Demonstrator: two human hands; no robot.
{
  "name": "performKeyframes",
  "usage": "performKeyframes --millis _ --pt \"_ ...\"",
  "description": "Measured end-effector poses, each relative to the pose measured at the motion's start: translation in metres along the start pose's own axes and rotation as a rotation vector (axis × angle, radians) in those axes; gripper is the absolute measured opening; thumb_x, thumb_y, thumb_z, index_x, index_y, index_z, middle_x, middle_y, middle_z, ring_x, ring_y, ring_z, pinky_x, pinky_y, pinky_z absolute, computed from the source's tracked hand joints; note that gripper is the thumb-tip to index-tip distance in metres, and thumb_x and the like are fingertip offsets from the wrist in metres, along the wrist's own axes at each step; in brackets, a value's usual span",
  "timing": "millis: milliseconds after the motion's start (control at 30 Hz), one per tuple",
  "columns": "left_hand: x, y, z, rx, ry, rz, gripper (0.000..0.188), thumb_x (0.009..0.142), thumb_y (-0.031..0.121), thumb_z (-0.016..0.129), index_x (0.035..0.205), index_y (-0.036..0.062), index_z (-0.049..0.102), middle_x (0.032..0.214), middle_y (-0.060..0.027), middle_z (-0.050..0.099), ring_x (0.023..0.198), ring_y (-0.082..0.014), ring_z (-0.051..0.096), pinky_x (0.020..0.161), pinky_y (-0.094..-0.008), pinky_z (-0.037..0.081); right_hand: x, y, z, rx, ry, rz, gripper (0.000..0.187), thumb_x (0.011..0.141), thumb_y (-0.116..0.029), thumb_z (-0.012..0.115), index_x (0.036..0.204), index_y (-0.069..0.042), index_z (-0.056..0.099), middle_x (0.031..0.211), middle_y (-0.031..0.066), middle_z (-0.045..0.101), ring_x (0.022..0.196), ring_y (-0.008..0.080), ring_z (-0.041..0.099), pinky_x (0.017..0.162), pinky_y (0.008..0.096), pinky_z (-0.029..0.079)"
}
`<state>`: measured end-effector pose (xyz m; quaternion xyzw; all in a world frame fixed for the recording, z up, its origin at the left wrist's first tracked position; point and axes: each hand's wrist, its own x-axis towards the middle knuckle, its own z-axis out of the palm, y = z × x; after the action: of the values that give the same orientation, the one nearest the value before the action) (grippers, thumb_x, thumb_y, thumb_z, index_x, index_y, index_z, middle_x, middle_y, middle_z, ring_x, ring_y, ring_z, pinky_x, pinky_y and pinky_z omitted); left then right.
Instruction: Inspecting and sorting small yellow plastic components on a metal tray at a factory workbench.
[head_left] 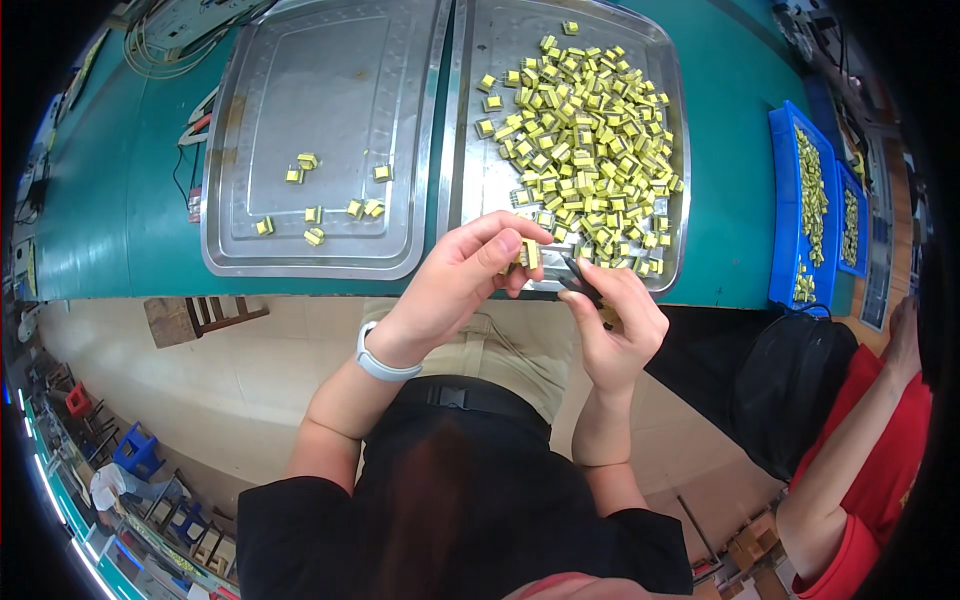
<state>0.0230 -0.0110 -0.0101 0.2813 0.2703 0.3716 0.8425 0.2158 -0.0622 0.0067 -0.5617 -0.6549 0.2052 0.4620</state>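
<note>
My left hand [450,280], with a pale band on its wrist, pinches a small yellow transformer [530,254] with metal pins. Black tweezers [577,277] sit between the thumb and fingers of my right hand [622,325], their tips close to the transformer. Whether they touch it I cannot tell. Both hands are over the near edge of the right metal tray [490,50], which holds a big heap of similar yellow transformers [590,140]. On the left metal tray [310,100] lie several loose transformers [313,214], spread apart.
The trays rest on a green tabletop [730,200]. Blue bins [785,190] of yellow parts stand at the right. Red-handled pliers [197,128] lie left of the left tray. A co-worker's arm and red sleeve [840,480] show at the lower right, near a black bag [790,380].
</note>
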Motion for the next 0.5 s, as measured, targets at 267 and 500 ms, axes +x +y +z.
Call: performKeyframes --millis 267,500 --pt "0.0001 -0.0011 -0.0020 0.005 -0.028 -0.042 0.032 0.105 0.037 0.054 0.113 0.0061 0.058 0.095 -0.0015 0.061 0.083 -0.0070 0.057 0.071 -0.0219 0.044 -0.0002 0.0037 0.0023 0.025 -0.034 -0.047 0.035 0.068 0.005 0.084 0.101 0.004 0.073 0.082 0.0125 0.071 0.069 0.0202 0.065 0.062 0.0286 0.049" --pt "-0.0014 -0.0007 -0.0021 0.054 -0.029 -0.060 0.033 0.104 0.039 0.056 0.111 0.0063 0.059 0.092 -0.0010 0.063 0.078 -0.0067 0.059 0.066 -0.0207 0.045 0.0009 0.0026 0.0013 -0.039 -0.068 -0.101 0.035 0.067 0.005 0.084 0.100 0.003 0.074 0.081 0.0132 0.071 0.068 0.0213 0.064 0.061 0.0293 0.049"
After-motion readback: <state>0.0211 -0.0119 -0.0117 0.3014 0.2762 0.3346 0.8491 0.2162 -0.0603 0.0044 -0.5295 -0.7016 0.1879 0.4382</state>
